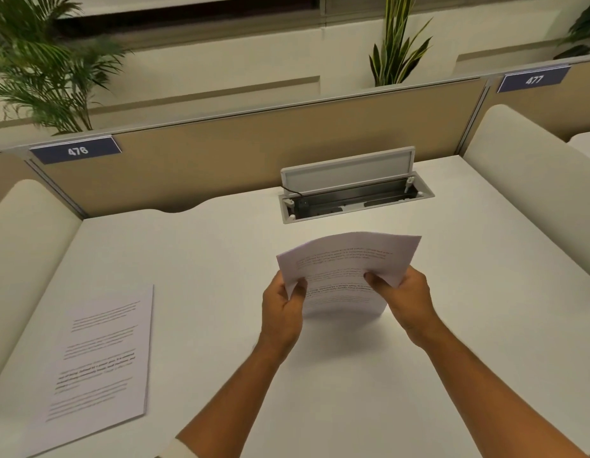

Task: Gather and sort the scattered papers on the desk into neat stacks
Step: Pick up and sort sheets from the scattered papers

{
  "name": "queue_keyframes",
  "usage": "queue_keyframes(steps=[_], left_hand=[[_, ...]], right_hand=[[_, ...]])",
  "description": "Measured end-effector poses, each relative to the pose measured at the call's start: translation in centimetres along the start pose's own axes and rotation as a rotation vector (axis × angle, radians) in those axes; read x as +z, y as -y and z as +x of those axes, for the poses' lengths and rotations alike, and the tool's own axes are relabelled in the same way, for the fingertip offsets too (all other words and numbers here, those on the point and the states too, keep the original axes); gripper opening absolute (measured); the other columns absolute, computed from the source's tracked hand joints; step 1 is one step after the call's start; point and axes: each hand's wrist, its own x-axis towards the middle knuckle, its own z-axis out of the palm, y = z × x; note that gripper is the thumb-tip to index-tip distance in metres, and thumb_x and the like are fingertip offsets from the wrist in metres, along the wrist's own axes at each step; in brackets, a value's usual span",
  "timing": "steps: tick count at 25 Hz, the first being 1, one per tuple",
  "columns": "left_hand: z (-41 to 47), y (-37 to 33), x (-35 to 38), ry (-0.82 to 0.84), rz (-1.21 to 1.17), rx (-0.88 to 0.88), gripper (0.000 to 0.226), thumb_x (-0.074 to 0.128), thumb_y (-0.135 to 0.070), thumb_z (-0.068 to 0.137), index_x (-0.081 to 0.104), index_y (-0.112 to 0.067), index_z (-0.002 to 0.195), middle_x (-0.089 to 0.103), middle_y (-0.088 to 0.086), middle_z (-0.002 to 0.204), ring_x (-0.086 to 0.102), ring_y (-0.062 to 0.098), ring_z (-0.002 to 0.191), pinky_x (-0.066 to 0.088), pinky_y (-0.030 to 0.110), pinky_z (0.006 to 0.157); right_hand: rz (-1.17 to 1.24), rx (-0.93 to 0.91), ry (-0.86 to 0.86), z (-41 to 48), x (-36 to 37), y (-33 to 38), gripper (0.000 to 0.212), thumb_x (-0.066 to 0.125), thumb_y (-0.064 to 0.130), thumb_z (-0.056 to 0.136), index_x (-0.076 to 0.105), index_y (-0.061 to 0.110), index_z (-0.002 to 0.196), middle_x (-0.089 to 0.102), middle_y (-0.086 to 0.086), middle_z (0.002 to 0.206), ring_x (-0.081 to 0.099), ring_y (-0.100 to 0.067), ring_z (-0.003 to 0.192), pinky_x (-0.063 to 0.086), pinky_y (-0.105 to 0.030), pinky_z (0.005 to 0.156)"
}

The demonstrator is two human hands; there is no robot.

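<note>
You hold the sheaf of papers (346, 269) upright over the counter (221, 252), its lower edge at the surface, each grip closed on a side: left hand (282, 307), right hand (404, 294). It bows backward; squeeze harder and it may crease or splay. Long axis runs vertical, print facing you. Another stack (98, 365) lies flat, well left.

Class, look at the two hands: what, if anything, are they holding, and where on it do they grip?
Both hands hold the printed papers: the left hand pinches the left edge, the right hand the right edge.
</note>
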Motion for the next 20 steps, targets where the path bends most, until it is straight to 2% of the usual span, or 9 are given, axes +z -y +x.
queue_keyframes(steps=[2, 6, 10, 12, 14, 18, 20], left_hand=[[0.0, -0.3, -0.3, 0.002, -0.011, 0.036, 0.031, 0.055, -0.026, 0.104, 0.068, -0.035, 0.131, 0.077, -0.016, 0.110, 0.072, 0.013, 0.111, 0.064, 0.020, 0.081], [0.2, 0.3, -1.4, -0.059, -0.050, 0.078, 0.034, 0.054, -0.020, 0.105, 0.065, -0.027, 0.136, 0.076, -0.014, 0.114, 0.072, 0.011, 0.111, 0.063, 0.021, 0.081], [-0.9, 2.0, -1.0, -0.128, -0.011, -0.074, 0.025, 0.047, -0.014, 0.113, 0.062, -0.035, 0.117, 0.074, -0.006, 0.113, 0.073, 0.017, 0.107, 0.064, 0.025, 0.079], [-1.0, 2.2, -1.4, -0.150, 0.034, -0.078, 0.026, 0.044, -0.016, 0.114, 0.062, -0.035, 0.112, 0.073, -0.008, 0.108, 0.073, 0.012, 0.101, 0.062, 0.021, 0.076], [-0.5, 2.1, -2.5, -0.193, 0.042, -0.064, 0.026, 0.045, -0.015, 0.113, 0.064, -0.032, 0.108, 0.075, -0.010, 0.100, 0.073, 0.006, 0.092, 0.060, 0.019, 0.073], [0.5, 1.6, -5.9, -0.254, 0.028, -0.066, 0.024, 0.048, -0.014, 0.112, 0.068, -0.026, 0.108, 0.078, -0.004, 0.103, 0.076, 0.008, 0.091, 0.062, 0.022, 0.072], [0.9, 1.6, -7.8, -0.293, 0.044, -0.074, 0.024, 0.050, -0.014, 0.111, 0.069, -0.028, 0.106, 0.079, -0.005, 0.103, 0.076, 0.008, 0.090, 0.063, 0.023, 0.073]], right_hand=[[0.017, -0.020, 0.000, -0.2, 0.3, 0.3, 0.025, 0.083, 0.031, 0.087, 0.077, 0.045, 0.106, 0.080, 0.013, 0.105, 0.076, -0.015, 0.097, 0.061, -0.019, 0.070], [0.030, -0.042, 0.015, -0.4, 1.6, 0.2, 0.025, 0.081, 0.034, 0.087, 0.076, 0.041, 0.111, 0.080, 0.012, 0.106, 0.075, -0.009, 0.096, 0.063, -0.020, 0.072], [-0.056, 0.070, 0.041, -1.3, 3.0, -2.2, 0.024, 0.076, 0.025, 0.096, 0.070, 0.042, 0.112, 0.078, 0.022, 0.104, 0.074, -0.008, 0.099, 0.062, -0.020, 0.073], [-0.067, 0.077, -0.003, -1.5, 3.5, -2.6, 0.023, 0.073, 0.024, 0.098, 0.069, 0.042, 0.112, 0.078, 0.021, 0.105, 0.074, -0.007, 0.097, 0.063, -0.022, 0.074], [-0.080, 0.048, -0.037, -1.5, 4.2, -2.4, 0.023, 0.071, 0.022, 0.098, 0.069, 0.042, 0.109, 0.077, 0.021, 0.104, 0.074, -0.005, 0.094, 0.061, -0.019, 0.068], [-0.079, 0.005, -0.086, -1.5, 7.1, -1.9, 0.023, 0.065, 0.019, 0.101, 0.062, 0.038, 0.113, 0.077, 0.015, 0.102, 0.075, -0.008, 0.091, 0.061, -0.022, 0.069], [-0.064, -0.005, -0.092, -1.7, 9.1, -1.6, 0.030, 0.063, 0.020, 0.103, 0.056, 0.042, 0.122, 0.078, 0.011, 0.102, 0.076, -0.008, 0.091, 0.060, -0.019, 0.064]])
